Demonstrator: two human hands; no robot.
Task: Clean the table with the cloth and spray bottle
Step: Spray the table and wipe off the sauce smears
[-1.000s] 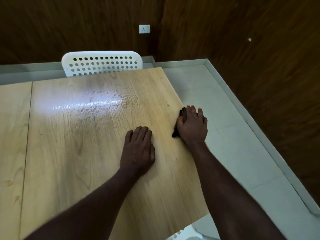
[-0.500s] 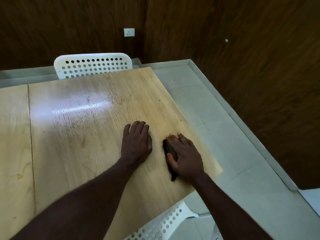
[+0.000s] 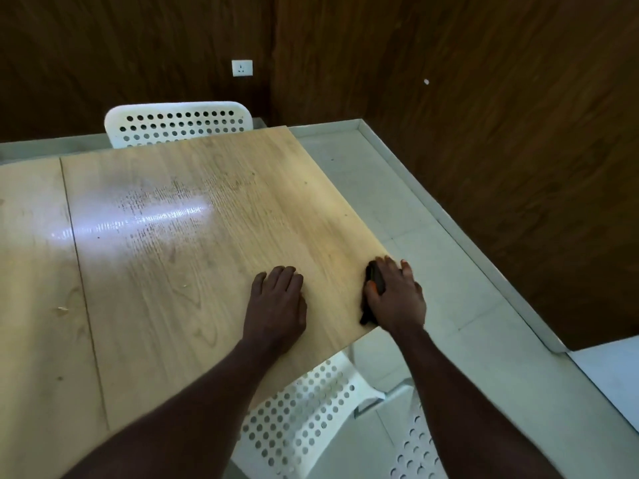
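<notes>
Dark cloth (image 3: 375, 283): at counter (image 3: 193, 257) right edge, pressed under right hand (image 3: 397, 299). Soft, light, likely bunches; best pinned by flat palm. Left hand (image 3: 276, 302): flat, empty, beside cloth.

A white chair (image 3: 178, 124) with round holes stands in the upper middle of the frame. A second white perforated chair (image 3: 311, 409) is at the bottom centre. A white wall socket (image 3: 242, 68) sits on the dark wood wall (image 3: 484, 98) at the top. Pale floor tiles (image 3: 449, 288) fill the right side.
</notes>
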